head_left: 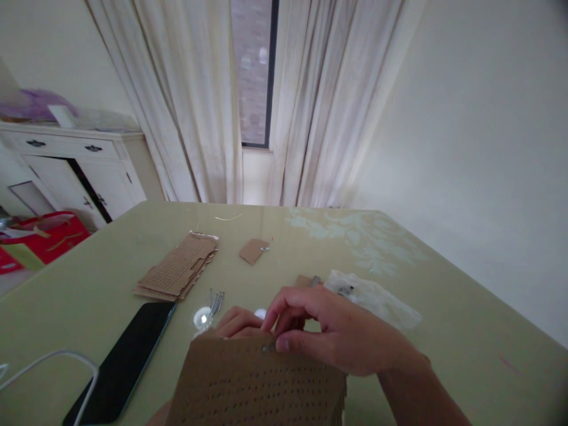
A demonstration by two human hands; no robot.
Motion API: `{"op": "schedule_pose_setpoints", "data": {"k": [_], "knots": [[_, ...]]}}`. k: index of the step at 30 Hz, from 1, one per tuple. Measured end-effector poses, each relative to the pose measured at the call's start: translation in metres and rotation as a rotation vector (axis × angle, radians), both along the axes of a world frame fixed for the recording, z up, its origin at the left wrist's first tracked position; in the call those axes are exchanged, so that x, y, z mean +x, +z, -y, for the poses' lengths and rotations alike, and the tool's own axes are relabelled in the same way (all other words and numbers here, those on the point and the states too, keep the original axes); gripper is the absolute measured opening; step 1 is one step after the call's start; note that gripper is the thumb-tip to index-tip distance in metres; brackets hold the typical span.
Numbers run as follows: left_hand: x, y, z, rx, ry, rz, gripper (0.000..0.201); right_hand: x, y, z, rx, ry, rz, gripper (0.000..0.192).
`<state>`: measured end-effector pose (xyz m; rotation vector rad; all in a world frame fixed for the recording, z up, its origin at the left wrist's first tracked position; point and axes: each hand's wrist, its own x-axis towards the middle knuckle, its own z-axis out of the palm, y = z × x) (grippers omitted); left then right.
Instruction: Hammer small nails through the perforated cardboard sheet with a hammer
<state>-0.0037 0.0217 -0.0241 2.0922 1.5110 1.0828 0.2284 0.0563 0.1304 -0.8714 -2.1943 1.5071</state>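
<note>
Pale green tabletop (pixel 110 278) carrying a stack of perforated cardboard sheets (pixel 177 271), a small cardboard piece (pixel 253 250), loose pins (pixel 216 302), a black phone (pixel 122 361), a white cable (pixel 48 361), and a clear plastic bag (pixel 373 299).

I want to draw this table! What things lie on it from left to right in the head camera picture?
White cable → black phone → stack of perforated brown cardboard sheets → bundle of metal pins → small brown cardboard piece → crumpled clear plastic bag.
</note>
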Motion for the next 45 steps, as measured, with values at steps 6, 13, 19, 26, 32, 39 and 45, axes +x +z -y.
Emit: {"op": "schedule_pose_setpoints", "data": {"k": [6, 13, 19, 26, 32, 39, 45], "knots": [[-0.002, 0.007, 0.001, 0.086, -0.066, -0.024, 0.032, -0.007, -0.002, -0.001, 0.084, -0.03, 0.181, 0.026], [-0.017, 0.0, -0.018, 0.079, -0.1, 0.029, 0.032, -0.007, -0.005, -0.004, 0.088, -0.065, 0.134, 0.019], [-0.051, 0.036, -0.012, 0.086, 0.251, 0.263, 0.032, -0.005, -0.01, -0.01, 0.05, -0.11, 0.138, 0.019], [-0.058, 0.072, 0.019, 0.431, -0.079, -0.099, 0.021, -0.013, -0.013, 0.0, 0.249, -0.187, 0.242, 0.019], [-0.021, 0.067, 0.02, 0.455, -0.157, -0.221, 0.02, -0.02, -0.015, 0.009, 0.338, -0.199, 0.316, 0.02], [-0.013, 0.083, 0.024, 0.623, -0.232, -0.316, 0.029, -0.022, -0.017, 0.017, 0.35, -0.176, 0.36, 0.022], [-0.028, 0.069, 0.04, 0.609, -0.226, -0.157, 0.03, -0.022, -0.014, 0.011, 0.38, -0.188, 0.446, 0.017]]}}
